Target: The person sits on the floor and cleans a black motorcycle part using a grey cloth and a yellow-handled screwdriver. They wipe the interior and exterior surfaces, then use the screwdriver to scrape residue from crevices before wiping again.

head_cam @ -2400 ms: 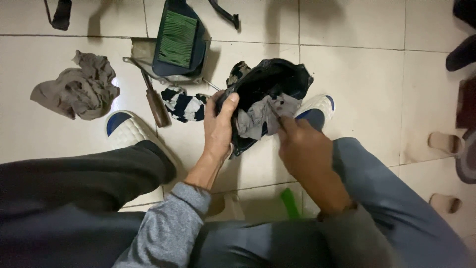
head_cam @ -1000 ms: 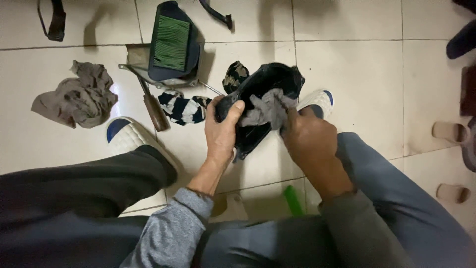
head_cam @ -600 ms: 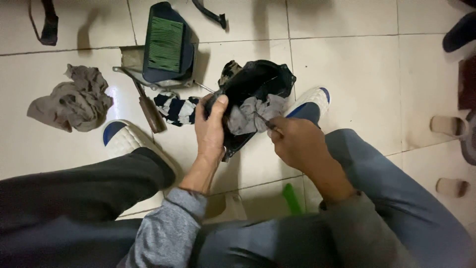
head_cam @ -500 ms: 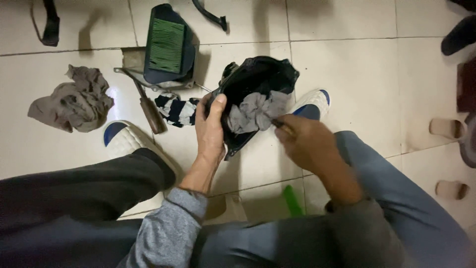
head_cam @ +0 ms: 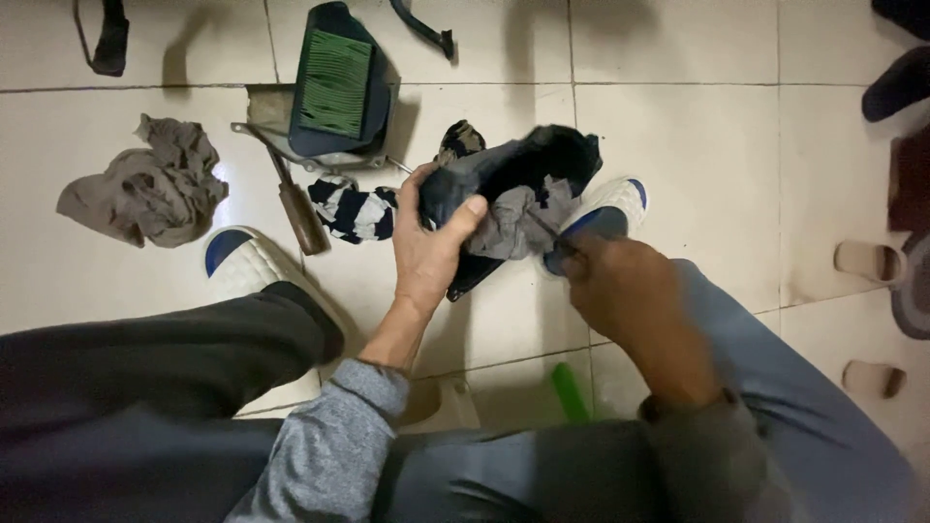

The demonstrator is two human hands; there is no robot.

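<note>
Centrally, left hand (head_cam: 426, 254) is gripping a black housing (head_cam: 504, 184); right hand (head_cam: 620, 291) is pinching the grey rag (head_cam: 509, 228) inside it.

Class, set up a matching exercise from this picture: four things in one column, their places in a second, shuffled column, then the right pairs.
Things:
1. crumpled grey-brown rag
2. green pleated filter in its dark housing
3. black plastic cover
4. striped dark-and-white cloth

Places:
A. top centre, on the tiles
B. gripped by the left hand
C. far left on the floor
D. on the floor beside the left hand

Pairs: 1-C, 2-A, 3-B, 4-D
</note>
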